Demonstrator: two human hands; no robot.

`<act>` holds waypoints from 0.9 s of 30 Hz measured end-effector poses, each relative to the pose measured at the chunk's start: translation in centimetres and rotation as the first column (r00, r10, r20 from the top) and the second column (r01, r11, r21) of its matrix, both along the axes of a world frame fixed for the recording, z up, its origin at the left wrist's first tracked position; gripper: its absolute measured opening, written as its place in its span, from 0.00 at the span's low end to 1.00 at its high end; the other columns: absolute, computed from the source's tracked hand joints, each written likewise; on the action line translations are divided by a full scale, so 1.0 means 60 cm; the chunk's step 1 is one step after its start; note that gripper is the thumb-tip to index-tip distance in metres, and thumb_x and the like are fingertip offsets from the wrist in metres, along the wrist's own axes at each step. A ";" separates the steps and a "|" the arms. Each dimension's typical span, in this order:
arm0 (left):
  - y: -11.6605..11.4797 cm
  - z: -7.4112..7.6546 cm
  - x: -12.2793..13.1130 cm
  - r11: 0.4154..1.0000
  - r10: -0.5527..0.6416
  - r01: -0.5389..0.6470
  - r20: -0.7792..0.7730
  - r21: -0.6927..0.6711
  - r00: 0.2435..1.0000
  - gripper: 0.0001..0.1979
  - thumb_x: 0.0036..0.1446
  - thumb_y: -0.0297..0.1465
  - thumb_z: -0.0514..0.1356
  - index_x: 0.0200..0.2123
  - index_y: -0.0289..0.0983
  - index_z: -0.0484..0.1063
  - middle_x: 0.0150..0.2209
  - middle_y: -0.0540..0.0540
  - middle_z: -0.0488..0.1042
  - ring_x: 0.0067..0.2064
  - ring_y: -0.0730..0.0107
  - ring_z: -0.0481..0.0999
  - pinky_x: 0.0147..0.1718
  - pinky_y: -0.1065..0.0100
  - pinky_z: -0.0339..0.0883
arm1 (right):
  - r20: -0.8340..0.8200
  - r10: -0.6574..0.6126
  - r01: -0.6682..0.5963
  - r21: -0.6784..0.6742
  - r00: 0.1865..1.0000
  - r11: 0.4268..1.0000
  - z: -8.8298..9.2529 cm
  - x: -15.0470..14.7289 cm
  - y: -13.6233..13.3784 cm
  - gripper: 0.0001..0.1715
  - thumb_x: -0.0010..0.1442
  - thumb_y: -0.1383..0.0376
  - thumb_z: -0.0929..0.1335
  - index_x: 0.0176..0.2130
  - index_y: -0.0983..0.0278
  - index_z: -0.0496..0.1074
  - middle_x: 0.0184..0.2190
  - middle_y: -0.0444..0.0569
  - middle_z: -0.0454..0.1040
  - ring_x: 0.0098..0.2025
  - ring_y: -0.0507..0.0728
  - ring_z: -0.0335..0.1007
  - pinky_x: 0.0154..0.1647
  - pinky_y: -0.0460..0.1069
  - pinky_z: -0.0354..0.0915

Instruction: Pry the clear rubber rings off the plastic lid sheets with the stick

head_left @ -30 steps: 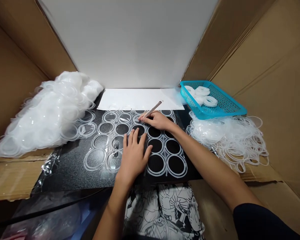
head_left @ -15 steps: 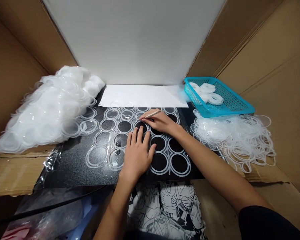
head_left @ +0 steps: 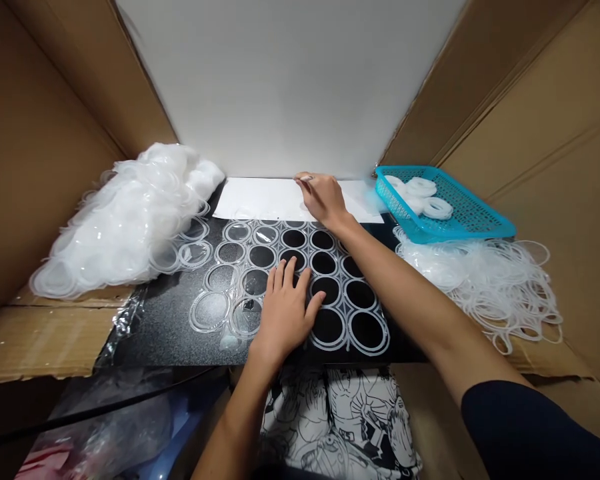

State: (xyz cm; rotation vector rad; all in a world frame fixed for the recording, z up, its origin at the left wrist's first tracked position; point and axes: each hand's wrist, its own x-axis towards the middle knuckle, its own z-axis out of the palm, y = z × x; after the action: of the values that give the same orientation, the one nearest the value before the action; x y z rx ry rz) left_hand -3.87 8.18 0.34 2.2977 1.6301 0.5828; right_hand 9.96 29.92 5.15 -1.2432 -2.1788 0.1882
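Note:
My left hand lies flat with its fingers spread on a sheet of joined translucent rings, pressing it to the black speckled tabletop. Dark round openings show inside many of the rings. My right hand is raised over the far edge of the sheet, in front of a strip of white paper. Its fingers are closed around a slim pale pen-like stick; only a short part of the stick shows, and I cannot make out its tip.
A big heap of white plastic rings lies at the left. At the right stands a blue basket with several bundled rings inside. Below it spreads a tangle of thin clear loops. Cardboard walls enclose both sides.
My right hand has lifted away from the rings with the stick, toward the white paper strip. My left hand stays on the sheet. The whole view has shifted slightly.

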 end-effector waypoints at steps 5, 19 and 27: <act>-0.001 0.021 -0.031 0.999 0.009 -0.015 0.145 0.037 0.989 0.25 0.74 0.43 0.51 0.68 0.38 0.63 0.72 0.36 0.59 0.75 0.51 0.55 0.73 0.43 0.49 | -0.146 0.264 -0.289 -0.197 0.954 0.937 -0.023 -0.055 -0.041 0.14 0.70 0.61 0.67 0.46 0.59 0.83 0.50 0.48 0.84 0.55 0.60 0.78 0.62 0.56 0.68; -0.004 -0.018 -0.079 0.987 0.154 -0.141 -0.184 0.082 0.971 0.31 0.72 0.46 0.52 0.71 0.35 0.62 0.74 0.33 0.57 0.76 0.41 0.51 0.72 0.38 0.48 | -0.365 0.021 -0.084 -0.158 0.931 0.984 -0.039 -0.057 -0.077 0.15 0.70 0.62 0.66 0.46 0.60 0.83 0.50 0.50 0.84 0.55 0.60 0.78 0.63 0.58 0.69; -0.003 -0.020 -0.083 0.986 0.142 -0.125 -0.165 0.106 0.976 0.31 0.72 0.46 0.52 0.70 0.33 0.63 0.73 0.32 0.58 0.75 0.41 0.53 0.72 0.38 0.48 | -0.093 -0.334 0.327 -0.086 0.938 0.941 0.100 0.164 -0.196 0.13 0.67 0.56 0.71 0.42 0.58 0.84 0.43 0.51 0.85 0.49 0.63 0.80 0.56 0.60 0.72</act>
State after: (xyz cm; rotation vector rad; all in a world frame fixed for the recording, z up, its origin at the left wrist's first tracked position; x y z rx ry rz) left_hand -8.84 8.01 -0.87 2.3777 1.8877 0.5131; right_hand 19.78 18.16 11.12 -1.5799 -1.8534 0.1863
